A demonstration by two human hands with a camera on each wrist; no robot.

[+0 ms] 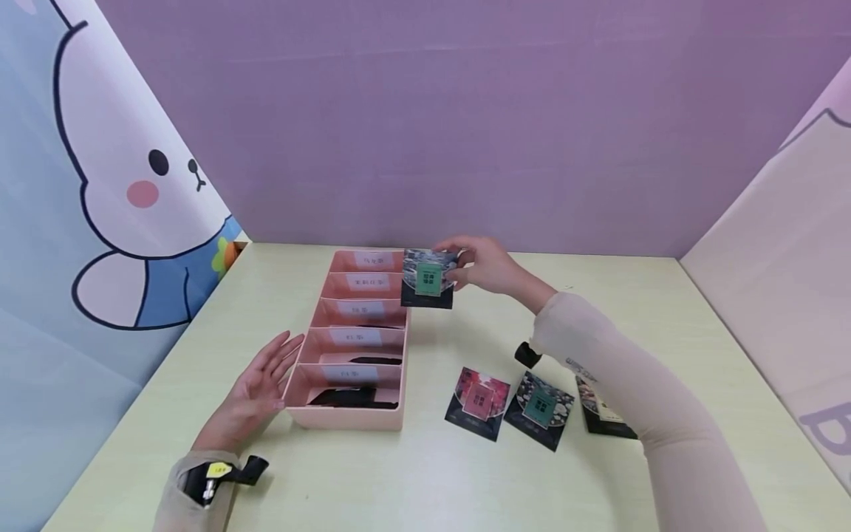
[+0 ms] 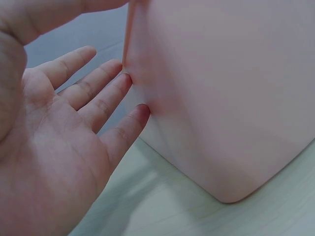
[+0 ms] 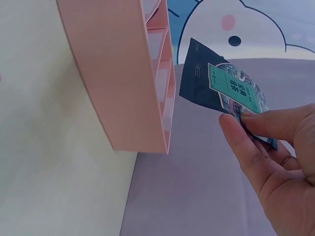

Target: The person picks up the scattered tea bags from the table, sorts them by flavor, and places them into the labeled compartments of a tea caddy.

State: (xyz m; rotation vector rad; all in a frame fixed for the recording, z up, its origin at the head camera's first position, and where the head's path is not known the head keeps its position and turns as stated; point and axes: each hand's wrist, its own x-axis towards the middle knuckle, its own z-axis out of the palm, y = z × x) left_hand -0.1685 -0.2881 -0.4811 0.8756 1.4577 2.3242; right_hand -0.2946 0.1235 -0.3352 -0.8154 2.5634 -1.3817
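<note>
Sachet (image 1: 428, 279), green-labelled, centre of the head view: pinched along one edge by the right hand (image 1: 488, 266); so slight a grip could, I judge, let it slip or tilt. Divided box (image 1: 346, 420), pink, left of centre: left hand (image 1: 255, 384) spread wide, touching its side; uneven pressure might shift it.

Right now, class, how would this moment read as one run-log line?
right hand: pinches green-labelled tea sachet | left hand: beside five-compartment pink box | table: three sachets
</note>
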